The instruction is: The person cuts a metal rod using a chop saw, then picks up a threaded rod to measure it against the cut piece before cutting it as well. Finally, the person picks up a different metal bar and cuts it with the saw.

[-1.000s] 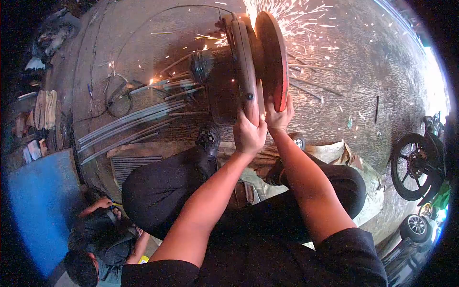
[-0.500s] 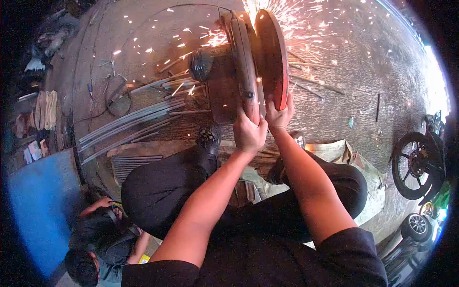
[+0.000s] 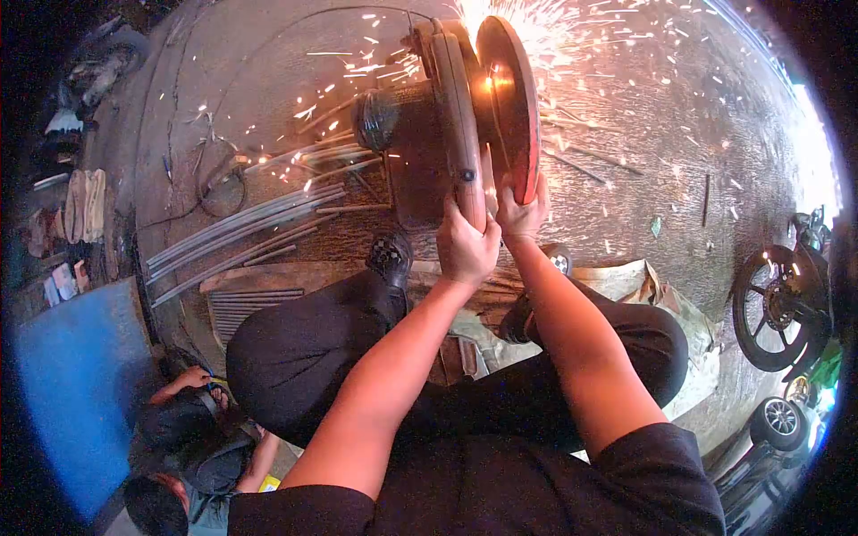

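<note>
My left hand (image 3: 469, 251) is closed around the handle of a cut-off saw (image 3: 453, 116), whose body and motor stand on the floor at the top middle. Just beside it, my right hand (image 3: 524, 217) grips the lower edge of a round, red-rimmed disc-shaped piece (image 3: 511, 107), upright to the right of the saw. Bright sparks (image 3: 536, 36) spray from between the two at the far end. The contact point is hidden behind the disc and the glare.
Several metal rods (image 3: 250, 223) lie left of the saw, more (image 3: 259, 308) near my knee. A co-worker (image 3: 179, 447) crouches at lower left beside a blue panel (image 3: 80, 375). A motorcycle wheel (image 3: 773, 308) stands right. A cloth (image 3: 688, 322) lies by my right foot.
The sparks have spread in a different pattern, with a bright spot now on the disc's inner face. The co-worker's head has shifted slightly. Both my hands keep their place.
</note>
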